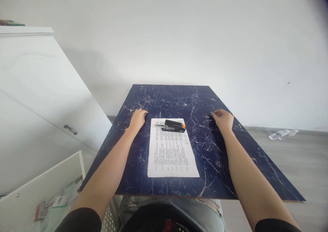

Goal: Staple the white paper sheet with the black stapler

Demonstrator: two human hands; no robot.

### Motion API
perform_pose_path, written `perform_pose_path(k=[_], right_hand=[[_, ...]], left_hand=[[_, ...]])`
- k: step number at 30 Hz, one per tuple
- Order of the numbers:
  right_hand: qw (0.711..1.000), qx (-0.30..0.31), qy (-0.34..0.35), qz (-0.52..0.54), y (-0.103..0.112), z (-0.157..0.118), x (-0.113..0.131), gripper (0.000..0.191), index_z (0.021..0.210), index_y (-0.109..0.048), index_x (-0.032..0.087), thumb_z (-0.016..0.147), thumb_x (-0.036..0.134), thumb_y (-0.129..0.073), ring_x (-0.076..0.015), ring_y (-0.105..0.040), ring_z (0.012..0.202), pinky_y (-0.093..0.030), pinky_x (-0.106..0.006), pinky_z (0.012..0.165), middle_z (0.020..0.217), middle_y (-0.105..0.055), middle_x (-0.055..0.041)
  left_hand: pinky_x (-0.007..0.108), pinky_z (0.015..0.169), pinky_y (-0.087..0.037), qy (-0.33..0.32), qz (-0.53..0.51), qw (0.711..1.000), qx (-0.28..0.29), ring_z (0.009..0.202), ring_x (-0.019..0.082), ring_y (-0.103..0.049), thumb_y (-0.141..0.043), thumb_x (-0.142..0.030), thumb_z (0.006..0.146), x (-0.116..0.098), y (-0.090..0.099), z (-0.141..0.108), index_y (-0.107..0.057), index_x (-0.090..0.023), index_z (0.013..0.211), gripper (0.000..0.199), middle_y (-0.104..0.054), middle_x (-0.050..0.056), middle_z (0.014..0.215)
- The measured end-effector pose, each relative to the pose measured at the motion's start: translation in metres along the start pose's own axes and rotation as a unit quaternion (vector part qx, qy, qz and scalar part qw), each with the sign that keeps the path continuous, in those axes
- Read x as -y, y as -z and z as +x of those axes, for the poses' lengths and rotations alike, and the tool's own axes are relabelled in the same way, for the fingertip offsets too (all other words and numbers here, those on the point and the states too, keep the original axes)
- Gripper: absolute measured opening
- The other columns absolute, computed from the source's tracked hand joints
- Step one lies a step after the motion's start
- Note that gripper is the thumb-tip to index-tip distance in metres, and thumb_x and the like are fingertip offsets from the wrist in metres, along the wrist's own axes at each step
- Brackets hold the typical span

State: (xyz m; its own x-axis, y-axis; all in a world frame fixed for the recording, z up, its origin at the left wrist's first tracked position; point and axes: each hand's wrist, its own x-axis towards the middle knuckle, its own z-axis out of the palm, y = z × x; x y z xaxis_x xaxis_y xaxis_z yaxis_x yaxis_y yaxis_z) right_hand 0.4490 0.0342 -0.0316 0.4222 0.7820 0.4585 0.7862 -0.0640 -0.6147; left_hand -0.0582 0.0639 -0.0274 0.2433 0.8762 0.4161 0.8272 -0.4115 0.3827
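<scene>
A printed sheet of paper (170, 153) lies on the dark blue marbled table (174, 100), between my two arms. Across its far end rests a black stapler (174, 125) with an orange spot at its right end. My left hand (138, 118) is on the table left of the paper, fingers curled together; whether anything is in them is too small to tell. On the right side of the table is my right hand (223, 119), its thumb and fingertips pinched on something small that I cannot make out. Neither hand touches the paper or the stapler.
A white cabinet (38, 88) with a dark handle stands at the left. Below it an open drawer (41, 177) holds papers and packets. A clear plastic wrapper (283, 134) lies on the floor at the right. Behind the table rises a pale wall.
</scene>
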Motion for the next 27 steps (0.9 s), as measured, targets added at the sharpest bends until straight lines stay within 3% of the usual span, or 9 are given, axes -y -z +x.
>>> perform_pose_path(k=[10, 18, 22, 25, 27], right_hand=[[0.995, 0.008, -0.030, -0.096, -0.005, 0.001, 0.001, 0.020, 0.089, -0.076, 0.024, 0.077, 0.038, -0.067, -0.0295, -0.066, 0.087, -0.050, -0.042, 0.083, 0.091, -0.078, -0.0080], [0.997, -0.015, -0.026, -0.075, -0.004, 0.001, -0.002, 0.031, 0.101, -0.075, 0.023, 0.073, 0.034, -0.070, -0.0312, -0.066, 0.095, -0.049, -0.046, 0.090, 0.099, -0.077, -0.0093], [0.998, -0.004, -0.012, -0.057, -0.002, 0.001, 0.000, 0.026, 0.096, -0.074, 0.022, 0.074, 0.035, -0.070, -0.0311, -0.065, 0.092, -0.047, -0.047, 0.092, 0.091, -0.076, -0.0082], [0.998, 0.013, -0.016, -0.059, -0.001, 0.000, 0.003, 0.022, 0.093, -0.074, 0.023, 0.074, 0.035, -0.071, -0.0302, -0.065, 0.088, -0.047, -0.045, 0.090, 0.083, -0.075, -0.0062], [0.998, 0.001, -0.023, -0.052, 0.000, -0.002, 0.006, 0.020, 0.090, -0.074, 0.023, 0.075, 0.036, -0.069, -0.0292, -0.065, 0.084, -0.048, -0.043, 0.087, 0.081, -0.075, -0.0060]], left_hand=[[0.042, 0.095, -0.047, 0.006, -0.032, 0.999, -0.008, 0.099, 0.028, -0.062, -0.048, -0.012, 0.095, -0.005, -0.001, 0.000, -0.072, -0.019, 0.107, 0.028, -0.065, 0.013, 0.104], [0.044, 0.097, -0.047, 0.001, -0.028, 1.000, 0.013, 0.100, 0.029, -0.061, -0.052, -0.012, 0.092, -0.004, -0.001, 0.000, -0.076, -0.022, 0.100, 0.027, -0.064, 0.012, 0.099], [0.043, 0.098, -0.047, 0.020, -0.094, 0.995, -0.026, 0.098, 0.027, -0.063, -0.053, -0.014, 0.093, -0.017, 0.005, -0.003, -0.076, -0.023, 0.101, 0.025, -0.065, 0.011, 0.101], [0.038, 0.091, -0.050, 0.063, -0.260, 0.960, -0.086, 0.091, 0.022, -0.066, -0.060, -0.019, 0.093, -0.034, 0.007, -0.005, -0.075, -0.023, 0.101, 0.018, -0.067, 0.008, 0.105], [0.032, 0.082, -0.052, 0.118, -0.416, 0.896, -0.102, 0.085, 0.019, -0.068, -0.066, -0.024, 0.091, -0.045, 0.007, -0.006, -0.075, -0.022, 0.102, 0.015, -0.069, 0.008, 0.104]])
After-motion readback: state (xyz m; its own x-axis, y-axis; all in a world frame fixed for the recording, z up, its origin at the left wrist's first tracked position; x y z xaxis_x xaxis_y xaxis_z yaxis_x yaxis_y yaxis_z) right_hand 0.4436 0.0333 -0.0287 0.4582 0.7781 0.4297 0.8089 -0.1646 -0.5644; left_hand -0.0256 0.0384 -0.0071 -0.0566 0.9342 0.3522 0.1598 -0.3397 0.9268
